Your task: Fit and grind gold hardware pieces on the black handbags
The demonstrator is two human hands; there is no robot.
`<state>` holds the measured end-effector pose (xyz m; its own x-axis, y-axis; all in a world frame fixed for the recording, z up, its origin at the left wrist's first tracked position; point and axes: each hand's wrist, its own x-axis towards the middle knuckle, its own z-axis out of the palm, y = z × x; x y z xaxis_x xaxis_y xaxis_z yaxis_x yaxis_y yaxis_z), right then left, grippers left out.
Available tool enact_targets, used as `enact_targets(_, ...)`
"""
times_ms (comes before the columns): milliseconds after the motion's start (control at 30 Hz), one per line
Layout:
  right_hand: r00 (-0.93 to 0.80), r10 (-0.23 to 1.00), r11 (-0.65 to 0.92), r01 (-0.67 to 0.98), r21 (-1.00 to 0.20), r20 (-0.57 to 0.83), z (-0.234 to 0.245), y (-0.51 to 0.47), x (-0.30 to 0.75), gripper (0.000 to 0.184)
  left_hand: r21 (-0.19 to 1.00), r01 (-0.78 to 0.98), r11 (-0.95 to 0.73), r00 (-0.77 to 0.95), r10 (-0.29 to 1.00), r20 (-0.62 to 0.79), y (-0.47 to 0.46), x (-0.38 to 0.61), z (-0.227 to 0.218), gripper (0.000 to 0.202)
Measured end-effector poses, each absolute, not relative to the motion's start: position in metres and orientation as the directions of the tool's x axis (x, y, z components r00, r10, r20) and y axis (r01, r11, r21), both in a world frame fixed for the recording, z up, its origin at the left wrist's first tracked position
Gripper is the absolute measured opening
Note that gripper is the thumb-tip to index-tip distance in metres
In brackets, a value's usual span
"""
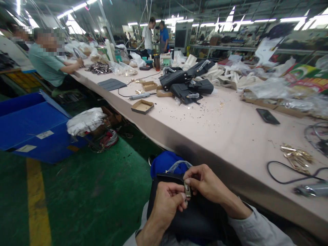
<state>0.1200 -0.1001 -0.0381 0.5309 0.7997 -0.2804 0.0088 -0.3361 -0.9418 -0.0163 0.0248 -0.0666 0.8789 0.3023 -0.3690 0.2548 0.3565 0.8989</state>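
A black bag (pixel 202 218) rests on my lap, with a clear plastic-wrapped handle (pixel 179 164) at its top edge. Over the bag, a small gold metal clasp (pixel 187 189) sits between my two hands. My left hand (pixel 167 201) pinches its lower end between thumb and fingers. At its upper end, my right hand (pixel 205 181) grips with thumb and index finger. Whether the clasp is fixed to the bag cannot be made out. Blue cloth (pixel 166 162) shows behind the bag.
A long table (pixel 205 136) runs alongside, bearing black bags (pixel 184 83), a shallow cardboard tray (pixel 142 106), an electric screwdriver (pixel 142 96), a phone (pixel 268 116) and gold metal parts (pixel 296 159). Another screwdriver (pixel 312 189) lies at right. A seated co-worker (pixel 50 58) and a blue bin (pixel 33 126) are left.
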Motion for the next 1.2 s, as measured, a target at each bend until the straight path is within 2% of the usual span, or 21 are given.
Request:
enact_targets(133,0.583,0.779,-0.349,0.097,-0.932,-0.231,-0.040,-0.103,0.114,0.010,0.840,0.262,0.475,0.845,0.308,-0.438,0.018,-0.015,-0.066,0.025)
enact_targets(267,0.652,0.737,-0.360,0.154,-0.920,-0.179,-0.044,-0.104,0.102,0.008,0.825,0.269,0.497,0.769,0.405,-0.494,0.010,-0.014,-0.068,0.026)
enact_targets(367,0.658,0.750,-0.233,0.352,-0.906,0.063,-0.049,-0.110,0.091,0.017,0.836,0.243,0.492,0.743,0.459,-0.486,0.008,-0.015,-0.067,0.025)
enact_targets(433,0.548,0.795,-0.096,0.537,-0.838,0.261,-0.053,-0.115,0.087,0.028,0.823,0.247,0.511,0.731,0.459,-0.505,0.009,-0.017,-0.066,0.024)
enact_targets(500,0.433,0.808,0.005,0.674,-0.739,0.400,-0.059,-0.121,0.084,0.036,0.791,0.260,0.554,0.723,0.430,-0.540,0.010,-0.017,-0.064,0.023)
enact_targets(633,0.315,0.761,0.042,0.848,-0.529,0.567,-0.073,-0.123,0.083,0.035,0.695,0.286,0.660,0.718,0.333,-0.611,0.013,-0.016,-0.061,0.022)
enact_targets(700,0.307,0.744,0.037,0.868,-0.496,0.593,-0.076,-0.121,0.084,0.031,0.684,0.301,0.664,0.713,0.319,-0.624,0.013,-0.016,-0.058,0.024)
enact_targets(800,0.380,0.748,0.004,0.816,-0.577,0.544,-0.075,-0.118,0.087,0.030,0.815,0.330,0.477,0.715,0.437,-0.545,0.010,-0.022,-0.053,0.036)
enact_targets(833,0.409,0.754,-0.009,0.789,-0.614,0.514,-0.073,-0.117,0.089,0.032,0.879,0.321,0.353,0.727,0.503,-0.467,0.010,-0.024,-0.052,0.036)
enact_targets(900,0.452,0.766,-0.028,0.735,-0.678,0.458,-0.069,-0.116,0.093,0.034,0.966,0.252,0.050,0.780,0.581,-0.233,0.011,-0.027,-0.049,0.023)
enact_targets(933,0.465,0.772,-0.033,0.710,-0.703,0.434,-0.067,-0.115,0.095,0.034,0.977,0.189,-0.098,0.814,0.572,-0.100,0.013,-0.028,-0.048,0.018)
enact_targets(1000,0.479,0.783,-0.039,0.673,-0.738,0.396,-0.063,-0.115,0.097,0.030,0.945,0.026,-0.326,0.864,0.483,0.143,0.018,-0.025,-0.048,0.020)
enact_targets(1067,0.490,0.790,-0.045,0.646,-0.762,0.369,-0.060,-0.114,0.099,0.027,0.890,-0.110,-0.442,0.879,0.375,0.295,0.024,-0.019,-0.047,0.021)
enact_targets(1133,0.498,0.795,-0.048,0.620,-0.783,0.346,-0.058,-0.114,0.099,0.023,0.861,-0.161,-0.482,0.880,0.326,0.347,0.030,-0.012,-0.044,0.023)
enact_targets(1200,0.500,0.804,-0.053,0.598,-0.800,0.321,-0.057,-0.115,0.100,0.019,0.860,-0.138,-0.491,0.894,0.313,0.321,0.033,-0.007,-0.039,0.022)
